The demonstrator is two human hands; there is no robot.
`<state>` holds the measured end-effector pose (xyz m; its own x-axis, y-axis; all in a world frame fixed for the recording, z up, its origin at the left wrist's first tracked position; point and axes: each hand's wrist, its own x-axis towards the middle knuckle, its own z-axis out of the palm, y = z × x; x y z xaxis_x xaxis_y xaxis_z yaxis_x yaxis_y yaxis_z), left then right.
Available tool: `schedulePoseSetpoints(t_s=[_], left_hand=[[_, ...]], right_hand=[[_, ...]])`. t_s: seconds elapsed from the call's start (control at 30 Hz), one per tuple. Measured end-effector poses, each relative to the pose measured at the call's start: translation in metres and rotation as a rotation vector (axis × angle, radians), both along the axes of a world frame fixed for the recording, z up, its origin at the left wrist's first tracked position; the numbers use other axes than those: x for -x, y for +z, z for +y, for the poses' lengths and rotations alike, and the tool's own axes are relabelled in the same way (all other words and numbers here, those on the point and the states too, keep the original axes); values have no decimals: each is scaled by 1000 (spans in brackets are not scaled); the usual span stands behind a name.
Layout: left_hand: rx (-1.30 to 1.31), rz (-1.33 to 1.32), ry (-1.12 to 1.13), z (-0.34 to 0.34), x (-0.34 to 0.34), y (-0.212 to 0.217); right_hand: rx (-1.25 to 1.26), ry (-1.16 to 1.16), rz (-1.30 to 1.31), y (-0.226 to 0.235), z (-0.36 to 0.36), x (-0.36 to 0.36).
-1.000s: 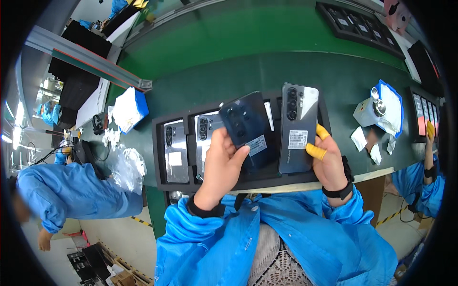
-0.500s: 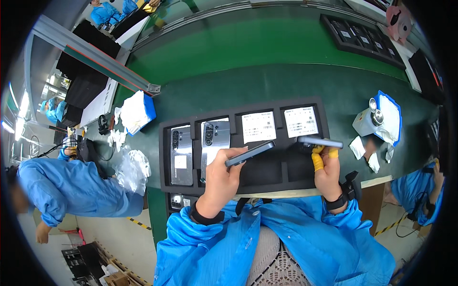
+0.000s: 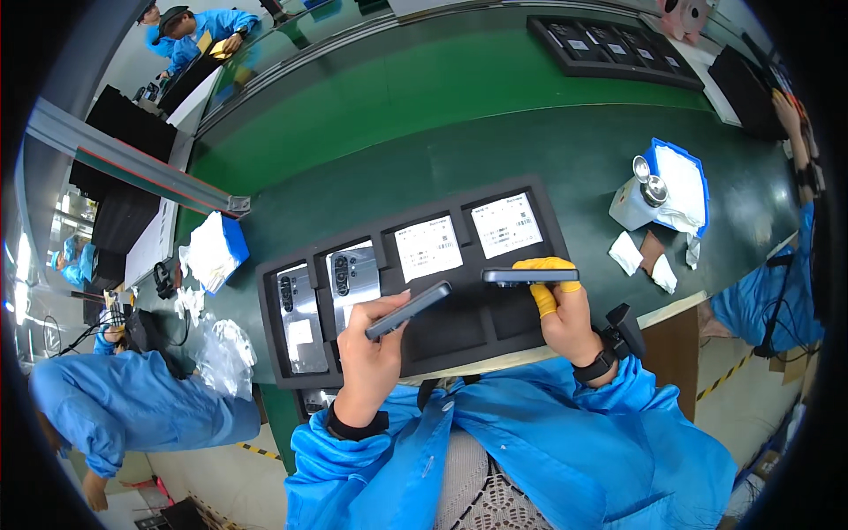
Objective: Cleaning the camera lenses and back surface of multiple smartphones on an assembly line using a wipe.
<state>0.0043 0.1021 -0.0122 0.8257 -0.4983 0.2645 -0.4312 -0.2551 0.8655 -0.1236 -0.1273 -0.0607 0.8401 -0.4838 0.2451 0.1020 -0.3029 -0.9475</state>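
My left hand (image 3: 369, 353) is closed on a dark smartphone (image 3: 408, 311), tilted with its edge toward me. In my right hand (image 3: 565, 318), with yellow finger cots on some fingers, is a second smartphone (image 3: 508, 276), held nearly level and edge-on. Both phones are above a black foam tray (image 3: 442, 337) with several compartments. Two silver smartphones lie in its left compartments, a labelled one (image 3: 301, 322) and another with its camera block showing (image 3: 358, 278). White printed labels (image 3: 428, 247) lie in the two right compartments, their lower parts holding nothing visible.
A white pump bottle (image 3: 634, 205) stands by a blue box of wipes (image 3: 680, 190) on the right, with crumpled wipes (image 3: 625, 253) nearby. Another blue box of wipes (image 3: 212, 253) and a clear plastic bag (image 3: 225, 353) are left. A second black tray (image 3: 609, 51) lies far right. Co-workers flank the bench.
The view has shifted, so the tray now sits further left and more slanted. My right hand has turned its phone, which now shows more edge-on. Both hands keep hold of their phones.
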Motion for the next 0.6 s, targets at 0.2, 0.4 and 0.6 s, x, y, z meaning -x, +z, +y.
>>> schedulePoseSetpoints(t_s=[0.2,0.4,0.6], left_hand=[[175,580,-71,-13,-24,29],[-98,761,-91,-42,-60,16],[-96,686,-270,-45,-74,-20]], right_hand=[[-400,2,-170,32,-12,-28],[-286,-81,9,9,-20,-39],[335,-175,213,11,-8,-38]])
